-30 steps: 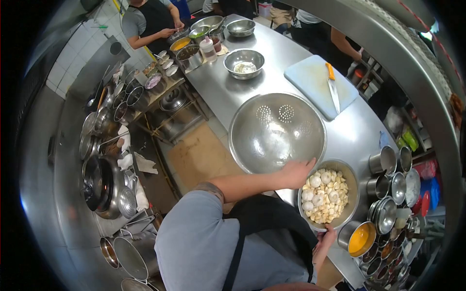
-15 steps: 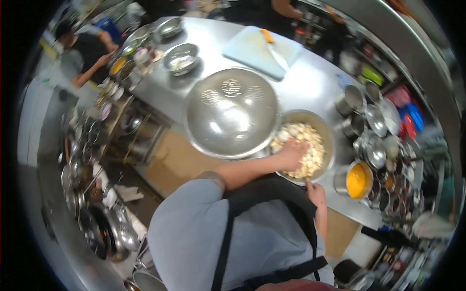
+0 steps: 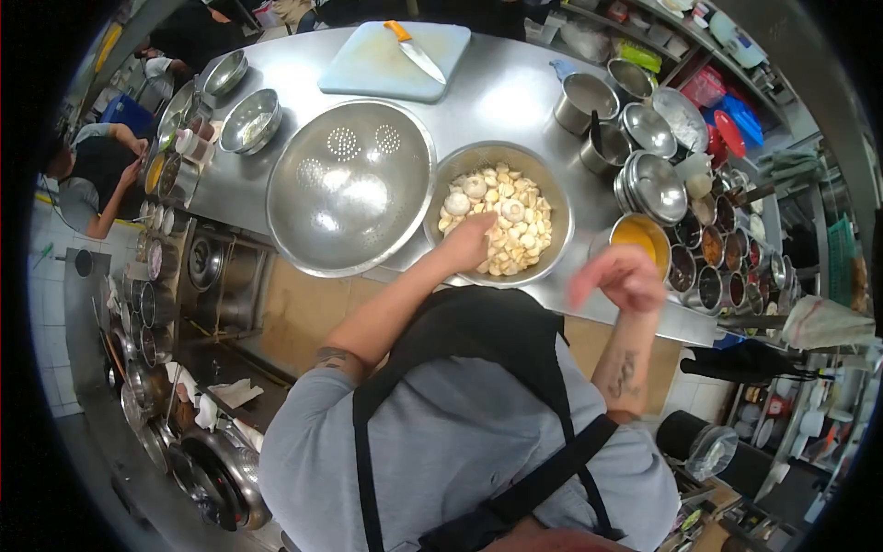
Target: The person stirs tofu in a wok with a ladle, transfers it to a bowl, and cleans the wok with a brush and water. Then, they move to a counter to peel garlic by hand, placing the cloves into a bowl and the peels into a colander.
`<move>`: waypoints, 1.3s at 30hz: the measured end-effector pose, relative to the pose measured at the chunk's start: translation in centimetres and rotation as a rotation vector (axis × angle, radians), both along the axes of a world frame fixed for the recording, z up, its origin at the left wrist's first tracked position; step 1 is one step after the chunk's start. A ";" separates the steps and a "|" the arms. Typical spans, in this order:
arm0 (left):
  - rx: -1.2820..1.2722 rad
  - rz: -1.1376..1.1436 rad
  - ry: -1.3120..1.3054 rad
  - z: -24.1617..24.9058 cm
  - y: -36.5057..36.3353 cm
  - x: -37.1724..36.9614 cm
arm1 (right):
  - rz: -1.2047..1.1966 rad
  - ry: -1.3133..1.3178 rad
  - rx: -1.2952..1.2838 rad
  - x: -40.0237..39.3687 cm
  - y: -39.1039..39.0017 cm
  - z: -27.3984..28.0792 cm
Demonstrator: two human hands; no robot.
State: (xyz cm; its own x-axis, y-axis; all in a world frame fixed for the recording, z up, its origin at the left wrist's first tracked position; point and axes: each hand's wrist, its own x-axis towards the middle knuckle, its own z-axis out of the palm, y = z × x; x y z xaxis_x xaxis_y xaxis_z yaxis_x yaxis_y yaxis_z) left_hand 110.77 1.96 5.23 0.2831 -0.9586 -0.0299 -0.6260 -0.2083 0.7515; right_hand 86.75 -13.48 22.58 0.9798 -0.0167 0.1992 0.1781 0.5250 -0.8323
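A steel bowl (image 3: pixel 559 207) holds many peeled garlic cloves (image 3: pixel 520 241) and some whole bulbs (image 3: pixel 457 203). My left hand (image 3: pixel 471 244) reaches over its near left rim and touches the garlic; its fingertips are partly hidden among the cloves. Raised off the bowl's right side, my right hand (image 3: pixel 621 279) is blurred, with its fingers bent but apart and nothing visible in them. Left of the bowl, a large perforated steel colander (image 3: pixel 354 198) stands close by.
A knife (image 3: pixel 421 59) lies on a pale cutting board (image 3: pixel 368 69) at the back. Pots (image 3: pixel 586 101) and a container of orange liquid (image 3: pixel 635 235) stand right. Small steel bowls (image 3: pixel 250 121) sit left. Another person (image 3: pixel 97 175) stands at far left.
The camera view has turned and shifted. My right hand has lifted away from the bowl's near rim. My left hand has drawn back toward the left edge of the garlic.
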 end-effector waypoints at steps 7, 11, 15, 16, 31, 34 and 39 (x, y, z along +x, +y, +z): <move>0.056 0.040 0.057 0.3 1.6 1.0 | -0.408 0.617 -0.662 9.2 0.9 -13.5; 0.049 -0.016 0.041 0.3 1.1 1.3 | -0.483 0.589 -0.909 9.8 3.2 -17.8; -0.011 -0.044 0.061 -0.1 0.8 1.4 | -0.554 0.523 -0.972 9.5 4.1 -18.4; 0.007 -0.029 0.104 0.4 0.8 1.4 | -0.511 0.594 -0.888 9.6 4.4 -17.4; 0.347 0.029 0.590 2.2 -0.9 1.3 | -0.912 0.238 -0.862 9.5 7.4 -17.4; -0.117 0.032 0.260 -0.9 -0.8 0.3 | -0.741 0.551 -0.535 9.3 6.7 -19.1; -0.357 -0.084 0.185 -0.2 -0.1 0.6 | -0.517 0.715 -0.446 9.8 7.2 -17.8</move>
State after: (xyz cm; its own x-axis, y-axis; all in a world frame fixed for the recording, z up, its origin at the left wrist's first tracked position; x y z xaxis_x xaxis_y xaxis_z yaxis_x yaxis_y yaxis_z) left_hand 111.33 1.83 5.03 0.2249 -0.9373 0.2661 -0.4771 0.1322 0.8689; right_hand 96.55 -6.32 4.76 0.7653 -0.5437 -0.3446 -0.3246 0.1364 -0.9360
